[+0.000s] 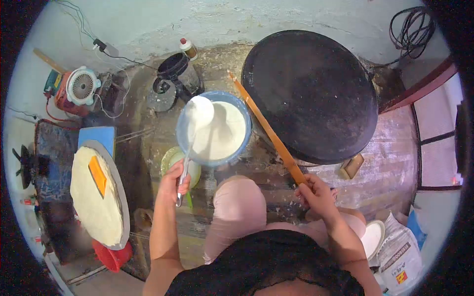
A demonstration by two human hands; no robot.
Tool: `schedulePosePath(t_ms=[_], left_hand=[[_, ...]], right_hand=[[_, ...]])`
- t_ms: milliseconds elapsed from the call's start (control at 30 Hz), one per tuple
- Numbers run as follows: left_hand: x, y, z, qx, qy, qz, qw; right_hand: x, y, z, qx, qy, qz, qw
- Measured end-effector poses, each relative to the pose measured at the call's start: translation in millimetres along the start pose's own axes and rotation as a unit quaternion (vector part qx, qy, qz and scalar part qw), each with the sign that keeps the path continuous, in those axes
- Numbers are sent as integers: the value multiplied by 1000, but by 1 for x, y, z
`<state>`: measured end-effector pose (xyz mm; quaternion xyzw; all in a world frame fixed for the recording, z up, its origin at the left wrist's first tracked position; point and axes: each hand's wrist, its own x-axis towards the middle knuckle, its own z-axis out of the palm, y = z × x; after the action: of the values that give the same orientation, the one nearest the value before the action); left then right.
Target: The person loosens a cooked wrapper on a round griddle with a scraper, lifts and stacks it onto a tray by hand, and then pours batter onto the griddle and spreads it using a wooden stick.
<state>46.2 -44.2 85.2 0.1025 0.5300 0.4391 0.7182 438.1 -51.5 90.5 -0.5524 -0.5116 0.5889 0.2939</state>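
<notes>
White printed sack [399, 256], near right, lettering unclear
Left hand [174, 181] has fingers curled round long silver-handled ladle [199, 113] over round blue basin [217, 162]; right hand [317, 197] clasps flat brown wooden strip [275, 140]

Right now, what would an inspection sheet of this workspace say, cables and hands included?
Surface: floor streaked with pale marks.
Job's things: ladle over blue bowl of white liquid; wooden stick beside round black plate.
Clutter: bottle near the wall; red basin at left, white sack at right.
Hands: left hand grips the ladle's handle; right hand holds the stick's near end.
Cables: black coil at upper right; cords at upper left.
Surroundings: pale wall with rough patches.
</notes>
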Motion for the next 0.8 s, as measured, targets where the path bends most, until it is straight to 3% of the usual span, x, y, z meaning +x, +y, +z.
schedulePosePath(t_ms=[67,333,433,567,633,700,800], left_hand=[[-15,9,7,19,37,47,998],[-33,38,41,8,-54,128,990],[-29,47,54,-6,-56,126,990],[-27,55,74,-14,-84,136,987],[-24,59,90,4,-13,142,990],[-13,61,103,2,-20,149,989],[9,58,129,5,-13,171,985]], right_hand=[[-2,-4,-1,14,0,21,1000],[-3,4,-10,91,42,75,992],[-5,12,-20,41,53,37,997],[-17,1,-34,-22,89,56,994],[-22,8,-44,-54,94,78,991],[-24,20,-52,-10,88,30,996],[-22,0,-56,28,90,39,995]])
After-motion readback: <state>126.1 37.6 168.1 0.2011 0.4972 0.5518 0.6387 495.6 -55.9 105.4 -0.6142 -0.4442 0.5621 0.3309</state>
